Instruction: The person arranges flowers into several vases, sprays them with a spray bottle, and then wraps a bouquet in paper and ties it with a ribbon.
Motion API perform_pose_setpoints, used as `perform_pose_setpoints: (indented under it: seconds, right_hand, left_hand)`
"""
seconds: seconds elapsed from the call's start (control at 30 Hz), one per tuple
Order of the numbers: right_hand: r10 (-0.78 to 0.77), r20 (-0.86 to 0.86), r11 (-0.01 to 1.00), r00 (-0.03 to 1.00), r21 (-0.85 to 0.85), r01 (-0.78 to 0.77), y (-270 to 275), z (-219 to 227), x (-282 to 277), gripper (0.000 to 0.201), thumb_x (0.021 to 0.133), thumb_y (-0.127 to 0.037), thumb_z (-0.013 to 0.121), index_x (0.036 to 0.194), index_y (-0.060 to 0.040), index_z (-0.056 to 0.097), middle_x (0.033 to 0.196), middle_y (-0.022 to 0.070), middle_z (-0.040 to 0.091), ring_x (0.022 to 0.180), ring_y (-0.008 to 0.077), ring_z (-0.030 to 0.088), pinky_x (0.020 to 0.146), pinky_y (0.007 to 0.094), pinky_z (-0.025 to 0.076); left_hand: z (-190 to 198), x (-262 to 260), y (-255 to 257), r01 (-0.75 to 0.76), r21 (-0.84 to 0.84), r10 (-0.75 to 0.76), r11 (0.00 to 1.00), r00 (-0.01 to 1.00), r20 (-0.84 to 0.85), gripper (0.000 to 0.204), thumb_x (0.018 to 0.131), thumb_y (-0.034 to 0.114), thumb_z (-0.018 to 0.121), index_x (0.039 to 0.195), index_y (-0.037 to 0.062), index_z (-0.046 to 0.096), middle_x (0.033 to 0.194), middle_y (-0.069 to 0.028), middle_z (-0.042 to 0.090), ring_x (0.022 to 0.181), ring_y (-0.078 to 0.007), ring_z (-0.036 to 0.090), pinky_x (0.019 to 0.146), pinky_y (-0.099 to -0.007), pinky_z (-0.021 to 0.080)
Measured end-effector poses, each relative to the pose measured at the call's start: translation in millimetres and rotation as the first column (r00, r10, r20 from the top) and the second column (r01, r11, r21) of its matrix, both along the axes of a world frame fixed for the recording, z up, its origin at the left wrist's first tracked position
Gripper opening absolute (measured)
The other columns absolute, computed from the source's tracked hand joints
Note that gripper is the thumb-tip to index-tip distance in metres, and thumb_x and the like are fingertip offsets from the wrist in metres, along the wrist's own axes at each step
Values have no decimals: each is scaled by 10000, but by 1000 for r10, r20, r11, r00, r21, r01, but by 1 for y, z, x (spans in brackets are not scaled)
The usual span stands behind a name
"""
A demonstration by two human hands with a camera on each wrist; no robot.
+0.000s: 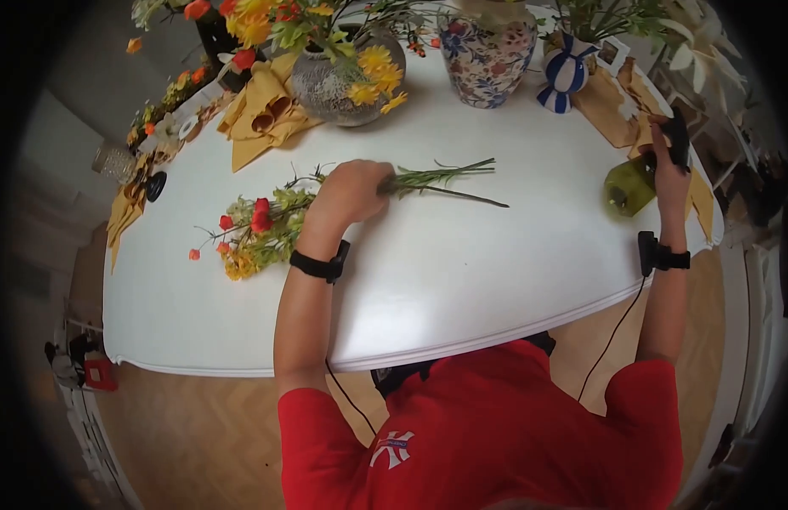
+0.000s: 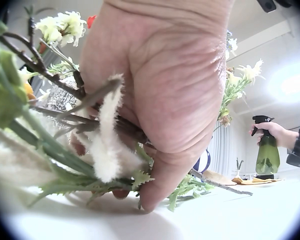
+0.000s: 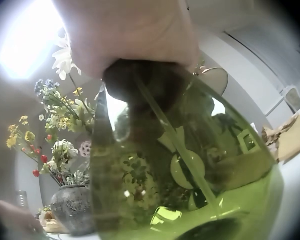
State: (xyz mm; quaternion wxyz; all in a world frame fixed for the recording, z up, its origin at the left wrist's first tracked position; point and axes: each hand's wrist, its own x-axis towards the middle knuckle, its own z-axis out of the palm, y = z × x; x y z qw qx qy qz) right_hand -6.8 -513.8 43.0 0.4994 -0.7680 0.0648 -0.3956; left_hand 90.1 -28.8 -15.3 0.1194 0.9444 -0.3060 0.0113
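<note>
My left hand [image 1: 350, 194] grips the stems of a flower bunch [image 1: 271, 223] low over the white table; its red, orange and yellow blooms lie to the left and the stem ends [image 1: 458, 174] point right. In the left wrist view the left hand [image 2: 160, 85] has thumb and fingertips around the stems close to the tabletop. At the table's right side my right hand [image 1: 668, 174] holds a green transparent spray bottle [image 1: 629, 187] by its black top. The right wrist view shows the right hand [image 3: 130, 35] above the bottle [image 3: 190, 180], with a tube inside it.
Behind the bunch stand a grey vase [image 1: 339, 85], a floral vase [image 1: 487, 55] and a blue-and-white striped vase [image 1: 567, 72]. Yellow cloth [image 1: 262, 110] lies left of the grey vase, with more cloth and brown paper at the right. The table's front edge [image 1: 462, 347] runs before my body.
</note>
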Motion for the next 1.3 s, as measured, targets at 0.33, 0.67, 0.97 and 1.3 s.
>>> perform_pose_setpoints:
  seconds: [0.33, 0.67, 0.97, 1.3]
  right_hand:
    - [-69, 102, 995, 992, -62, 75, -95, -42, 9, 382, 1018, -217, 689, 1312, 22, 635, 1266, 98, 674, 1040, 165, 691, 909, 307, 575]
    - [-257, -130, 954, 958, -190, 230, -103, -51, -3, 508, 972, -359, 746, 1305, 15, 661, 1226, 92, 702, 1059, 162, 644, 923, 262, 471]
    - [-346, 137, 926, 928, -111, 362, -77, -75, -38, 793, 919, -297, 819, 1512, 37, 412, 1410, 183, 536, 1329, 253, 505, 1121, 348, 392]
    - [87, 179, 811, 980, -585, 35, 79, -31, -67, 332, 958, -33, 677, 1289, -15, 655, 1335, 149, 630, 1262, 288, 577, 1090, 389, 419]
  left_hand:
    - [14, -7, 0, -17, -10, 17, 1000, 1000, -1, 338, 783, 142, 767, 1113, 65, 754, 986, -180, 739, 952, -382, 688, 882, -459, 547]
    - [32, -13, 1, 10, -117, 6, 993, 990, 140, 190, 823, 132, 772, 992, 44, 773, 933, -141, 720, 882, -354, 686, 817, -430, 548]
    - [24, -22, 7, 15, -103, 2, 995, 987, 160, 161, 825, 77, 745, 977, 28, 764, 929, -147, 714, 859, -363, 682, 785, -433, 552]
    - [53, -35, 9, 102, -190, -17, 977, 915, 404, 200, 871, 37, 726, 1066, 57, 767, 826, -130, 632, 784, -331, 629, 698, -428, 508]
